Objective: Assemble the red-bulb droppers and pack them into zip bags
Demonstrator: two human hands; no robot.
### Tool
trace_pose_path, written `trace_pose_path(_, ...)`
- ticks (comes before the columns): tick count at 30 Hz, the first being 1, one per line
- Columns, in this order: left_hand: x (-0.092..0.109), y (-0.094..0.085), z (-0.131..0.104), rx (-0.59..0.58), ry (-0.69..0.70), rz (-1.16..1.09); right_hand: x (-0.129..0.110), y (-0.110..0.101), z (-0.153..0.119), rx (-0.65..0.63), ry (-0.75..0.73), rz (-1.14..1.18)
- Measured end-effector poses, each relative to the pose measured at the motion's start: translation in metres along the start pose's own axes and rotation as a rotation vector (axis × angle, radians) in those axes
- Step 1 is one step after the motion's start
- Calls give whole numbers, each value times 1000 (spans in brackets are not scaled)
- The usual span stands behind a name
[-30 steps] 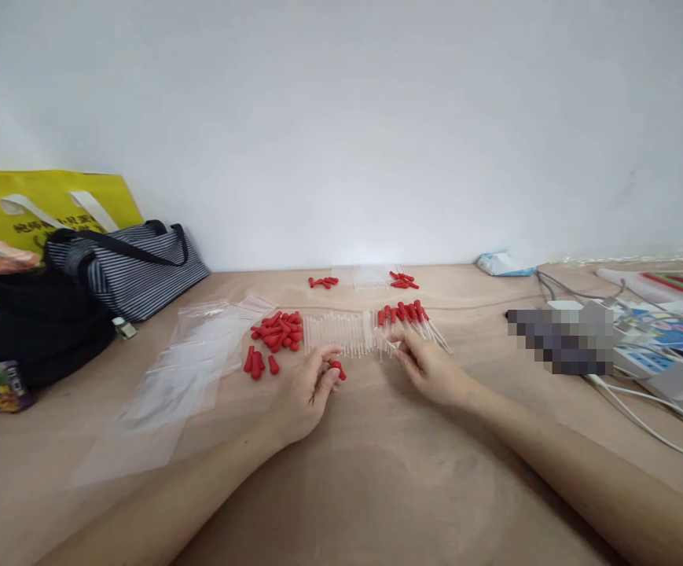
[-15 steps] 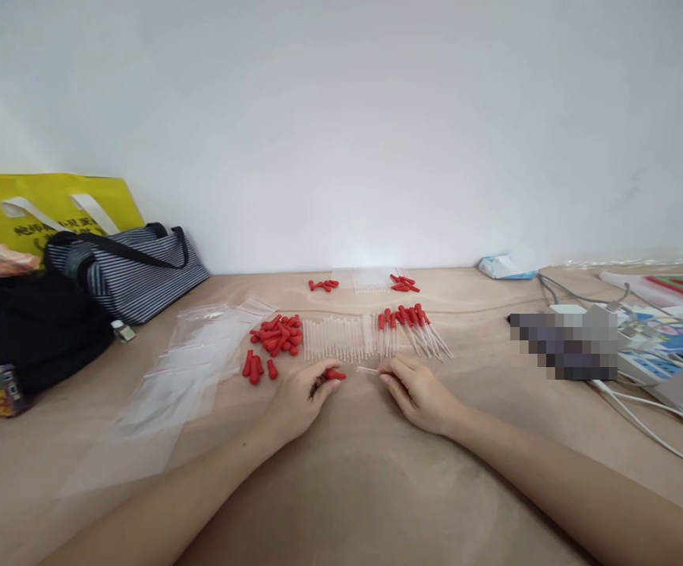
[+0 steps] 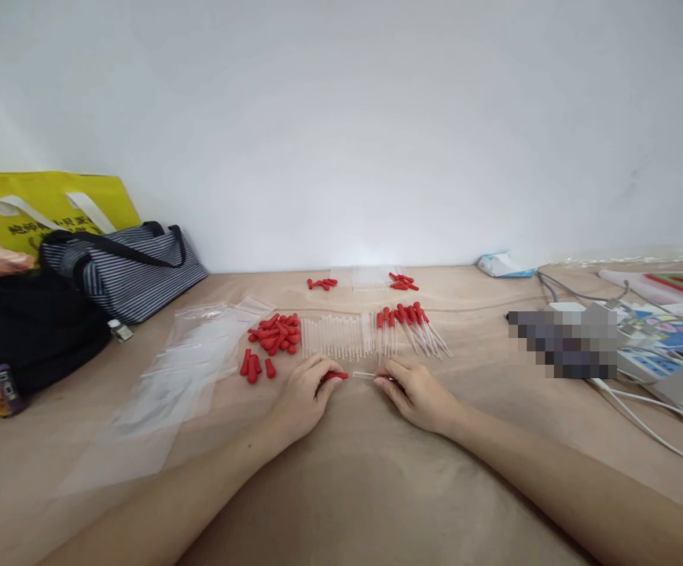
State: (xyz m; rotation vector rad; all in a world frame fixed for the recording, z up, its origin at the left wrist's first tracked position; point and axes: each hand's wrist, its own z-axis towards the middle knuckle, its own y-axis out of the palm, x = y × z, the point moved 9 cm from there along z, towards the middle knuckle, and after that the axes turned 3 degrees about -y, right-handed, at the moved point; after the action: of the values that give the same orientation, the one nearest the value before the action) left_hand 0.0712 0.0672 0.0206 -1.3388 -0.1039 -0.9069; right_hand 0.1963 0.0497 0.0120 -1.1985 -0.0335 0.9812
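My left hand (image 3: 307, 393) pinches a red rubber dropper bulb (image 3: 336, 376), its narrow end pointing right. Opposite it, my right hand (image 3: 415, 393) grips a thin clear glass dropper tube (image 3: 363, 375) whose end points at the bulb. A small gap separates tube and bulb. Just beyond the hands lies a row of clear tubes (image 3: 335, 338). Right of that row are several droppers with red bulbs fitted (image 3: 415, 316). A pile of loose red bulbs (image 3: 273, 334) sits left of the row, with a few more bulbs (image 3: 252, 366) nearer me.
Clear plastic zip bags (image 3: 164, 385) lie on the left of the table. Behind them stand a striped bag (image 3: 134, 271), a yellow bag (image 3: 105, 196) and a small bottle (image 3: 120, 330). At right are white cables (image 3: 659, 420), a power strip (image 3: 641, 365) and a tissue pack (image 3: 506, 266).
The bulb in my left hand has straightened and its open end now faces the tube. The tube's end has shifted slightly left, toward the bulb.
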Motion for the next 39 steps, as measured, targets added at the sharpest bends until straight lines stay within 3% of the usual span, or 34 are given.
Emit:
trace_pose_path(11, 2, 13, -1, -124, -20, -286, -10, -1, 0, 44, -42, 47)
trace_pose_path(18, 9, 11, -1, -113, 25, -163, -14, 3, 2, -37, -87, 48)
trace_pose_path(29, 22, 14, -8, -147, 171, -55, -27, 2, -2, -64, -306, -310)
trace_pose_path(39, 33, 14, -13, -146, 277, -26, -34, 6, -3, -42, -308, -145)
